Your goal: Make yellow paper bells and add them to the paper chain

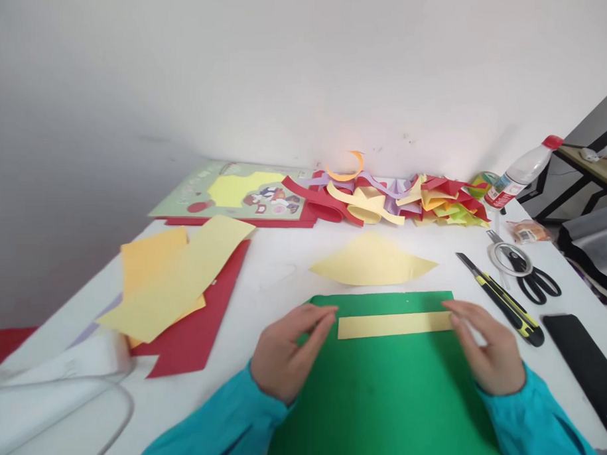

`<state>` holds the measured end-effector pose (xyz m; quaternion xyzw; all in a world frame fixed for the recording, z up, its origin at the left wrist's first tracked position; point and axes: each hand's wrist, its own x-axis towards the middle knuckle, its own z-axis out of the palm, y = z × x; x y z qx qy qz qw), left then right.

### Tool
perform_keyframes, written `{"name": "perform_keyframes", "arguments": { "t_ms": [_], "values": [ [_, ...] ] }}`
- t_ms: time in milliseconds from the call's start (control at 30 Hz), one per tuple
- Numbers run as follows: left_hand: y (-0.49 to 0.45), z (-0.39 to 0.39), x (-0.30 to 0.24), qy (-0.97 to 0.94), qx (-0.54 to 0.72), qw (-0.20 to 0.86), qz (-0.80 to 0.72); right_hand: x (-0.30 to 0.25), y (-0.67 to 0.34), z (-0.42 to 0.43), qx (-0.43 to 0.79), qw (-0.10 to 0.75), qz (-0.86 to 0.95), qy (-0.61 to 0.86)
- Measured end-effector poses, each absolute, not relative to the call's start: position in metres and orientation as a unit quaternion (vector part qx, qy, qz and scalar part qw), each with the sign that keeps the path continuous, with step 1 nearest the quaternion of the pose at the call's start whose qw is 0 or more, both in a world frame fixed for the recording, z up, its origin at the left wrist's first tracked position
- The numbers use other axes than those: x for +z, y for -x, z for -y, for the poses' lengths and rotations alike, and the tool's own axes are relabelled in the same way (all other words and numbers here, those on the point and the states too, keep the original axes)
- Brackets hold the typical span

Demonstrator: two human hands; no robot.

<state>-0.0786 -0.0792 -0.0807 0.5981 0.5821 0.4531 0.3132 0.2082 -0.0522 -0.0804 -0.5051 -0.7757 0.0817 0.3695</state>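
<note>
White table (pixel 282 274), green sheet (pixel 377 396); yellow strip (pixel 394 324) between left hand (pixel 284 351), right hand (pixel 489 350); neither grips

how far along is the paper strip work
Done: curled paper pieces are heaped up, and one yellow strip is cut. In hand: left hand and right hand at its ends on the green sheet. Left: the strip is flat; spare yellow sheets lie aside.

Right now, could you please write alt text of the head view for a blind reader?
The left hand and right hand, in teal sleeves, rest at either end of a pale yellow paper strip lying on a green sheet on a white table. A utility knife, scissors and loose coloured paper lie around it.
</note>
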Motion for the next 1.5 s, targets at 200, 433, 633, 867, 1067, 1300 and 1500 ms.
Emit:
{"name": "perform_keyframes", "arguments": {
  "t_ms": [200,433,633,867,1067,1300,1500],
  "values": [
    [0.081,0.043,-0.059,0.063,0.479,0.737,-0.472,-0.091,-0.217,-0.039,0.313,0.422,0.680,0.512],
    [0.069,0.018,-0.057,0.139,0.473,0.771,-0.403,-0.101,-0.205,-0.065,0.366,0.334,0.768,0.407],
    [0.054,0.008,-0.056,0.122,0.468,0.769,-0.418,-0.092,-0.197,-0.049,0.373,0.328,0.786,0.369],
    [0.031,0.017,-0.061,0.031,0.528,0.702,-0.477,-0.080,-0.177,-0.028,0.545,0.317,0.676,0.382],
    [0.030,0.018,-0.066,-0.012,0.528,0.683,-0.504,-0.079,-0.182,-0.025,0.540,0.269,0.694,0.393],
    [0.038,0.016,-0.070,-0.050,0.535,0.669,-0.513,-0.082,-0.202,-0.031,0.399,0.210,0.856,0.253],
    [0.032,0.022,-0.081,-0.135,0.564,0.645,-0.497,-0.093,-0.185,-0.026,0.487,0.238,0.750,0.378]
  ]
}}
